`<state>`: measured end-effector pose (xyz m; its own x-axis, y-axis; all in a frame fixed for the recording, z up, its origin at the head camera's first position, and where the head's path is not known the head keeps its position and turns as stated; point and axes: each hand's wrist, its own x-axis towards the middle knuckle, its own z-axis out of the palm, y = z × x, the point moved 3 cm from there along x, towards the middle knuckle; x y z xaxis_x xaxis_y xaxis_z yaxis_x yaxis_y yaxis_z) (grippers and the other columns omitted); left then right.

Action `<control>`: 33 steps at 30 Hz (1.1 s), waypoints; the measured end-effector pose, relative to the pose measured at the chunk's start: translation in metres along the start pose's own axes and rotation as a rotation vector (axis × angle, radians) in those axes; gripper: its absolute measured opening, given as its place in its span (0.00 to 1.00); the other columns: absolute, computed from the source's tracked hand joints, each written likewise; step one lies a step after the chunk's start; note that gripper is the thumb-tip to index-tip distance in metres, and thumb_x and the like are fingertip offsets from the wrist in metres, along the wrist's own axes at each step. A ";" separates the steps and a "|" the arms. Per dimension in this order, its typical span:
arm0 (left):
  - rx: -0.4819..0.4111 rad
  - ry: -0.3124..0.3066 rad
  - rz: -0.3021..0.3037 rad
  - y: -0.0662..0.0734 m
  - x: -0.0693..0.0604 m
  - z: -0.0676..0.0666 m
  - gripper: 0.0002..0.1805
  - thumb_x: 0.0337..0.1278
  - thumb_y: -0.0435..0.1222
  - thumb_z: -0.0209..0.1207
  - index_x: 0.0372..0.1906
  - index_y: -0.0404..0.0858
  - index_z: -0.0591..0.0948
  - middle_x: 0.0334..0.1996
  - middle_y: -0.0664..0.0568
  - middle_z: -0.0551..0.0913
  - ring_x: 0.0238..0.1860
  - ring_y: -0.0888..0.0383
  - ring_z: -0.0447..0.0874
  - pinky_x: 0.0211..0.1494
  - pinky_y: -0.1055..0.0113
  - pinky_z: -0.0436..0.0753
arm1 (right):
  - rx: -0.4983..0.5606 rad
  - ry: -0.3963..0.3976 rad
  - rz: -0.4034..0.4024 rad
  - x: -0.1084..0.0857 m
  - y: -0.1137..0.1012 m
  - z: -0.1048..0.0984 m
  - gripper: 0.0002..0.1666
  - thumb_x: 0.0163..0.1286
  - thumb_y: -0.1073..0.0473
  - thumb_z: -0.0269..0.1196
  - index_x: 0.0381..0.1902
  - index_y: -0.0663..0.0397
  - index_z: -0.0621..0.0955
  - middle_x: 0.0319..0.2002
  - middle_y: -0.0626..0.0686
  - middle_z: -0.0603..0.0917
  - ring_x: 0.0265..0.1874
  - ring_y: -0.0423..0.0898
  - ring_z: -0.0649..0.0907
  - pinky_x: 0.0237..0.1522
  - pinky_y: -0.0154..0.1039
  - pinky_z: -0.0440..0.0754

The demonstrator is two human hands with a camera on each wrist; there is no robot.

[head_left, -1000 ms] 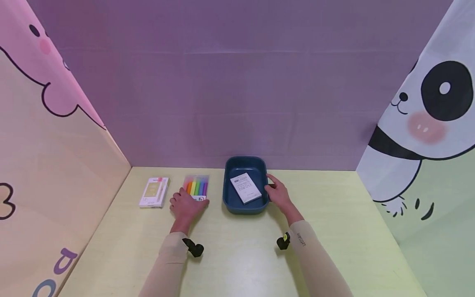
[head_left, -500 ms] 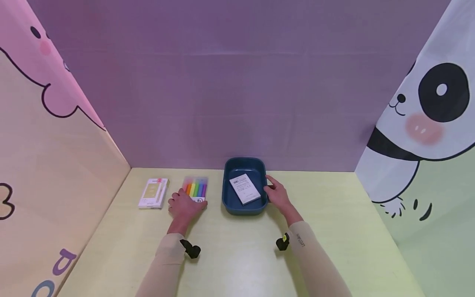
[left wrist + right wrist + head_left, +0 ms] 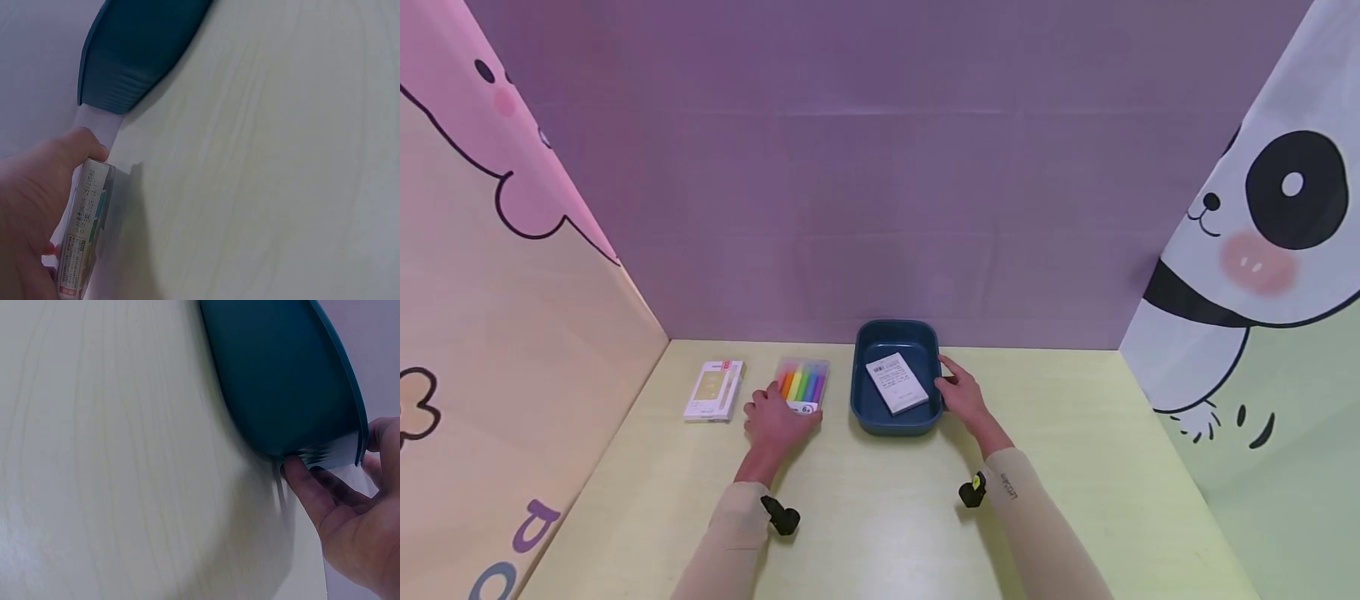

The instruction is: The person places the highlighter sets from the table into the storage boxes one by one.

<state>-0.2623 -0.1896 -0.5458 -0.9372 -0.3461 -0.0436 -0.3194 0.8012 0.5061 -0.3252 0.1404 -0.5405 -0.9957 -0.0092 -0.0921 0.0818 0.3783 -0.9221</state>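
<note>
In the head view, my left hand (image 3: 775, 422) grips the near part of a clear case of coloured markers (image 3: 802, 385); the left wrist view shows the thumb at one end of the case (image 3: 87, 228), fingers on its far side. The case stands slightly turned beside a dark blue tray (image 3: 896, 425). A white box (image 3: 897, 382) lies tilted inside the tray. At the tray's right wall, my right hand (image 3: 964, 394) holds the rim and side, and the right wrist view shows its fingers (image 3: 309, 490) against the tray wall (image 3: 281, 381).
A white and yellow box (image 3: 713, 392) lies on the pale wooden table (image 3: 880, 533), left of the marker case. Behind the table rises a purple backdrop (image 3: 880, 208), with printed panels on both sides.
The marker case has turned slightly and shifted a little right with my left hand on it. My right hand and the tray look unmoved.
</note>
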 end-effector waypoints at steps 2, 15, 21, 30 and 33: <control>-0.009 -0.003 0.002 0.003 -0.002 -0.002 0.54 0.40 0.58 0.68 0.67 0.31 0.59 0.53 0.32 0.64 0.53 0.34 0.62 0.51 0.36 0.72 | 0.005 -0.002 0.000 0.000 0.000 -0.001 0.30 0.71 0.57 0.56 0.71 0.41 0.69 0.53 0.62 0.79 0.43 0.52 0.78 0.34 0.38 0.80; -0.067 0.049 0.053 0.009 -0.017 -0.005 0.54 0.40 0.59 0.68 0.68 0.32 0.59 0.55 0.33 0.64 0.54 0.36 0.61 0.50 0.38 0.73 | 0.013 -0.003 -0.010 -0.003 -0.003 -0.001 0.29 0.72 0.59 0.55 0.71 0.43 0.69 0.52 0.61 0.79 0.42 0.52 0.78 0.32 0.37 0.79; -0.106 0.067 0.080 0.014 -0.024 -0.011 0.54 0.40 0.58 0.68 0.69 0.33 0.59 0.55 0.34 0.64 0.54 0.37 0.61 0.50 0.39 0.73 | 0.009 -0.006 -0.008 -0.002 -0.005 -0.002 0.30 0.72 0.59 0.55 0.71 0.43 0.69 0.52 0.61 0.79 0.43 0.53 0.78 0.33 0.38 0.80; -0.170 0.067 0.109 0.026 -0.033 -0.016 0.55 0.40 0.57 0.69 0.70 0.34 0.58 0.57 0.36 0.64 0.57 0.39 0.59 0.53 0.42 0.73 | 0.038 -0.013 0.008 -0.003 -0.003 -0.002 0.30 0.72 0.58 0.55 0.71 0.42 0.69 0.55 0.62 0.78 0.45 0.53 0.79 0.34 0.39 0.81; -0.178 0.073 0.122 0.032 -0.035 -0.019 0.55 0.40 0.57 0.69 0.70 0.35 0.58 0.56 0.37 0.64 0.57 0.40 0.60 0.53 0.43 0.73 | 0.049 -0.020 -0.001 -0.002 -0.003 -0.001 0.30 0.72 0.59 0.56 0.71 0.43 0.69 0.55 0.63 0.78 0.43 0.52 0.79 0.33 0.38 0.82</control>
<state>-0.2370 -0.1610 -0.5114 -0.9527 -0.2913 0.0862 -0.1684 0.7426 0.6482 -0.3236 0.1405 -0.5369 -0.9948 -0.0281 -0.0984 0.0835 0.3328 -0.9393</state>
